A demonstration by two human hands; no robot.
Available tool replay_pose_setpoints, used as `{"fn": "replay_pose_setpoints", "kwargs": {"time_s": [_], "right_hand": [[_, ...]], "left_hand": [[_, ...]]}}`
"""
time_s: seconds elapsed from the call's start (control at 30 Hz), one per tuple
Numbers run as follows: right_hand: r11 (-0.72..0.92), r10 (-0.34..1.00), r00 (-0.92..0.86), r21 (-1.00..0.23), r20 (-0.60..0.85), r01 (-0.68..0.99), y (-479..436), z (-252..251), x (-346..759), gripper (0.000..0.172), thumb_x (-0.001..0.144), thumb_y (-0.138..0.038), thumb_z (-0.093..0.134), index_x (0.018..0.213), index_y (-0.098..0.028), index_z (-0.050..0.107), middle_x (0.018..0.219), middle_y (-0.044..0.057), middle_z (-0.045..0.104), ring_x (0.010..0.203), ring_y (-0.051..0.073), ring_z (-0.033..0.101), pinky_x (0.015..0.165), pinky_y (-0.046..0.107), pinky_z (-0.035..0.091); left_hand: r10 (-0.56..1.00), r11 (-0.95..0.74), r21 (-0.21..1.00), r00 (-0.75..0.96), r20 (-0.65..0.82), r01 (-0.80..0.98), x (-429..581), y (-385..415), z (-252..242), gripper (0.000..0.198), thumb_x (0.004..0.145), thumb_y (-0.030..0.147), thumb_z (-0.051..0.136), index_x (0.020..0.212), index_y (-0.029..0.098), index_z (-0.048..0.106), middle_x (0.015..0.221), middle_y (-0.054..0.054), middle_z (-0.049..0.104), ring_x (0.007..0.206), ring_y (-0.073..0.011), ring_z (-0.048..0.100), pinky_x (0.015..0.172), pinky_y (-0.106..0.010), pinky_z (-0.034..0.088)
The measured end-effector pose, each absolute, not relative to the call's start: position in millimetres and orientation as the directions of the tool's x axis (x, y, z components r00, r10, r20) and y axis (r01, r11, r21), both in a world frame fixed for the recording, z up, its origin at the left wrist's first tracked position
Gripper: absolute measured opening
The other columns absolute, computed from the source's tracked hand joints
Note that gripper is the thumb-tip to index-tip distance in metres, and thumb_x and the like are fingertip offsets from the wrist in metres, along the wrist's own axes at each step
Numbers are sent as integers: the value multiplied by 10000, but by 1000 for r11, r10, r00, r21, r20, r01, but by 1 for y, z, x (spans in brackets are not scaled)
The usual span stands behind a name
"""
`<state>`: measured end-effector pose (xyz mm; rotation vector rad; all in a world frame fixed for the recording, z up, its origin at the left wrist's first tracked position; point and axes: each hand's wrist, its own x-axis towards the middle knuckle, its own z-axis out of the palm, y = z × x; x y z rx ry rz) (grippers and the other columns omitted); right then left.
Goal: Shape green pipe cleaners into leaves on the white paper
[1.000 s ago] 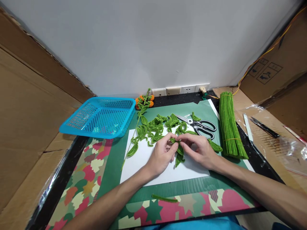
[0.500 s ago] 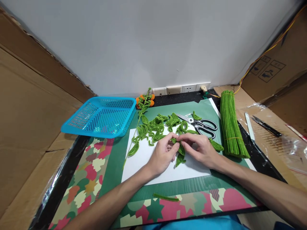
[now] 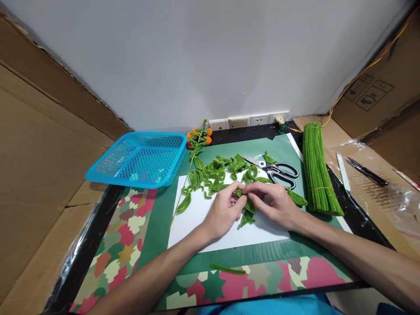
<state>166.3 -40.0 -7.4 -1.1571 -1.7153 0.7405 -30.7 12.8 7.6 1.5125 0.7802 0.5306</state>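
Note:
Both hands meet over a white sheet of paper (image 3: 203,238), fingertips pinched on a green pipe-cleaner leaf sprig (image 3: 248,205). My left hand (image 3: 225,210) grips its upper end, and my right hand (image 3: 274,203) pinches the same spot from the other side. Its lower leaves hang below the fingers; the part between the fingertips is hidden. Just beyond the hands lies a heap of green pipe-cleaner leaves (image 3: 215,168). Scissors (image 3: 278,168) with grey and black handles rest behind my right hand, and a single leaf (image 3: 297,198) lies by that wrist.
A blue plastic basket (image 3: 138,179) stands at the left. Beside it lies a stem with orange blossoms (image 3: 197,151). A bundle of green pipe cleaners (image 3: 320,170) is at the right, near tweezers (image 3: 366,171). One short pipe-cleaner piece (image 3: 228,269) lies at the front edge.
The view has shifted very slightly. Both hands keep the same pinch on the leaf sprig, with hardly any visible movement.

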Motion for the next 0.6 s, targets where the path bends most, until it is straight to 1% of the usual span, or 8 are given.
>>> {"fn": "replay_pose_setpoints", "kwargs": {"time_s": [0.3,0.43,0.6], "right_hand": [[368,930,-157,-846,332,385,-41,-7,166,183,1060,-244,574,1108,-214,748,924,44,803,740,183,722,663,299,549],[367,930,-165,-844,328,392,-40,-5,165,181,1055,-237,572,1092,-214,747,930,45,804,751,185,724,673,299,548],[370,929,-171,-840,328,397,-40,-5,167,170,1053,-232,574,1075,-216,742,893,38,793,720,181,706,650,295,525]], "left_hand": [[743,45,985,654,-143,165,-29,13,9,181,1007,365,642,1024,186,612,658,60,520,540,-96,506,532,-205,390],[738,45,983,657,-154,181,-29,13,9,189,1011,371,634,1021,185,604,679,54,516,550,-97,506,532,-209,393],[737,39,983,659,-151,182,-30,13,8,179,1014,365,625,1020,186,606,710,44,523,556,-97,500,532,-215,389]]}}
